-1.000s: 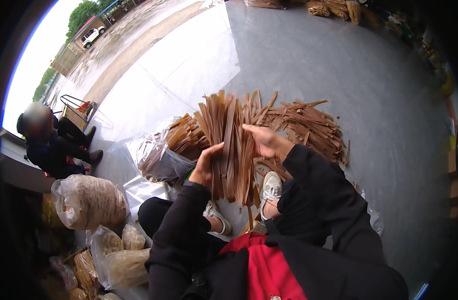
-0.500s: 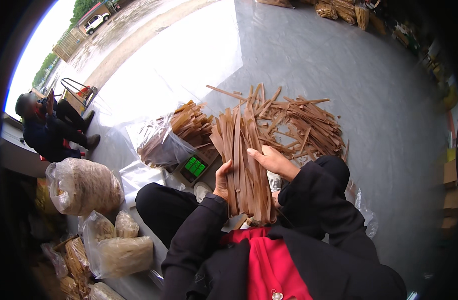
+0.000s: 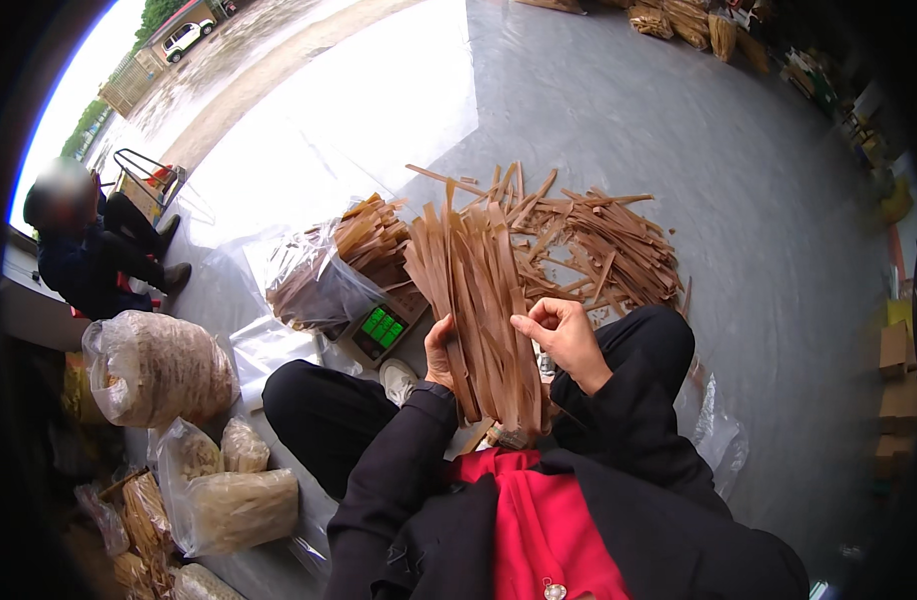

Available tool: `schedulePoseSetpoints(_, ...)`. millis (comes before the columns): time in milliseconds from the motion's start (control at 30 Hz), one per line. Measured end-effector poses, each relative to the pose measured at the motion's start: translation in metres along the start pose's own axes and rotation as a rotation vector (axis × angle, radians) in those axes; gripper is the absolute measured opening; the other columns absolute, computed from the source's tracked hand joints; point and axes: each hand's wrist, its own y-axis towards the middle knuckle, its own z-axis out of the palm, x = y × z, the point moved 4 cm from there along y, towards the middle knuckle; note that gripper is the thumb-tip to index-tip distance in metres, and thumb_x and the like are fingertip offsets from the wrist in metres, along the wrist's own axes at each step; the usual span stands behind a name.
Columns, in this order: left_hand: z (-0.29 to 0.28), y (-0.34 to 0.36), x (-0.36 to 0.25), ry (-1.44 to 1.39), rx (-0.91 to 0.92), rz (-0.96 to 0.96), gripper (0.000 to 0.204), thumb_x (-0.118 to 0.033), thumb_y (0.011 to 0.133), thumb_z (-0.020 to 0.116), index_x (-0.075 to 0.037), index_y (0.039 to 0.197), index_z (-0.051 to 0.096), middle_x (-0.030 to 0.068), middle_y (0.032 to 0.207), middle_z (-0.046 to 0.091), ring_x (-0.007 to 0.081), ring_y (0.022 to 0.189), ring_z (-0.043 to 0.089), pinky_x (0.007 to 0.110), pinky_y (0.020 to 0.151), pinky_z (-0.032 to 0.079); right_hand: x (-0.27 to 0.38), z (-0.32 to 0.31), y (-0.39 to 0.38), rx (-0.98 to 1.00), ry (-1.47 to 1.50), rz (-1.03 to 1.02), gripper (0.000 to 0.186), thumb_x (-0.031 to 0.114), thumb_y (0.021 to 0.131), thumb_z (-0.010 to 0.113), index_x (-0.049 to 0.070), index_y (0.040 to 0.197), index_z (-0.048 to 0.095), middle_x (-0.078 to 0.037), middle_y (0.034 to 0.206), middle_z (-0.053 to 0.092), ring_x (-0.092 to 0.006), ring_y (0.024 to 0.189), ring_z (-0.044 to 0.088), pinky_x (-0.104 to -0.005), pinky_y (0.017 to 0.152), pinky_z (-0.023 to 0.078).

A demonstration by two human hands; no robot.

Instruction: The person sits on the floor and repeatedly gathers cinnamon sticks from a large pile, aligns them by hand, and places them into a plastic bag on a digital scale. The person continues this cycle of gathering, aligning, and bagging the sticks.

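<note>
My left hand (image 3: 440, 352) is wrapped round the left side of an upright bundle of flat, dry brown strips (image 3: 482, 315), held above my lap. On the bundle's right edge, my right hand (image 3: 567, 338) has thumb and forefinger pinched at the strips, its other fingers curled. A loose heap of the same strips (image 3: 629, 245) spreads over the floor ahead. Left of the bundle, a clear plastic bag (image 3: 324, 285) of strips lies on a scale (image 3: 384, 328) with a lit green display.
At left stand a large plastic-wrapped bale (image 3: 159, 367) and smaller filled clear bags (image 3: 241, 510). Another person (image 3: 94, 240) sits beyond them near a hand cart (image 3: 144, 180). Crumpled clear plastic (image 3: 724, 435) lies by my right knee; cardboard boxes (image 3: 899, 390) line the right.
My right hand has slid from lying over the front of the bundle to its right edge, its fingers now curled into a pinch. My left hand keeps its hold.
</note>
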Motion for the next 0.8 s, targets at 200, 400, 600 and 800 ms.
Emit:
schedulePoseSetpoints(200,0.001,0.009,-0.005,0.027,0.008,0.029,0.066,-0.035,0.075,0.06,-0.002,0.13,0.044,0.0172,0.124,0.054,0.0313,0.111,0.055,0.044,0.098,0.041,0.02,-0.002,0.008,-0.163,0.049,-0.165,0.021,0.015,0.085,0.066,0.002,0.071,0.059,0.003,0.056,0.05,-0.0017,0.05,0.046,-0.0191,0.046,0.037)
schedulePoseSetpoints(400,0.022,0.008,-0.004,0.073,0.126,-0.022,0.077,-0.042,0.073,0.06,-0.001,0.134,0.037,0.0208,0.128,0.049,0.0341,0.11,0.054,0.045,0.092,0.045,0.048,-0.022,0.013,-0.319,0.477,-0.224,0.018,0.022,0.094,0.053,0.008,0.083,0.052,0.002,0.061,0.054,-0.0054,0.047,0.052,-0.0176,0.04,0.037)
schedulePoseSetpoints(600,0.014,0.005,-0.023,0.1,0.111,0.074,0.082,-0.046,0.075,0.059,0.0,0.137,0.032,0.0215,0.131,0.045,0.035,0.111,0.053,0.045,0.088,0.049,0.073,-0.035,0.001,-0.229,-0.482,-0.506,0.026,0.019,0.081,0.067,0.0,0.097,0.058,-0.013,0.084,0.06,-0.027,0.064,0.06,-0.0338,0.059,0.048)
schedulePoseSetpoints(800,0.026,0.009,-0.024,-0.001,0.14,0.049,0.076,-0.039,0.073,0.061,-0.001,0.134,0.038,0.0189,0.127,0.051,0.0343,0.112,0.052,0.048,0.097,0.042,0.04,-0.003,-0.041,0.218,-0.353,-0.193,0.017,0.013,0.077,0.068,-0.001,0.077,0.059,-0.01,0.07,0.057,-0.0169,0.063,0.057,-0.0281,0.057,0.045)
